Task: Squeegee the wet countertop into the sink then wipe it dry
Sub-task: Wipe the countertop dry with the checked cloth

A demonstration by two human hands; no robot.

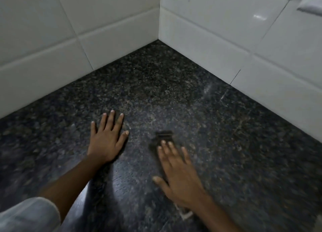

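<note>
The countertop (174, 95), a dark speckled stone slab, filled the lower two thirds of the head view and ran back into a corner at 12 o'clock, where two walls of white tile (108, 22) met. A pale smear lay on the stone at about 2 o'clock from centre, near the right-hand wall. A glossy sheen showed on the slab at 6 o'clock, between the two forearms; whether this was standing water or reflected light could not be determined.

The left hand (106, 141) lay palm down on the stone at 8 o'clock from centre, fingers spread apart and flat, gripping nothing. A grey sleeve (29, 214) showed at the lower left corner.

The right hand (176, 170) was at 5 o'clock, blurred, palm down with the fingers extended and slightly apart. A small dark object (163, 135) lay just beyond and partly under its fingertips (163, 142); the blur prevented identifying it. The fingers were laid over it rather than curled around it, and whether they pressed on it could not be told.

A white fixture (311, 3) projected from the right wall at 1 o'clock, cut off by the edge of the view. No container was in view.
</note>
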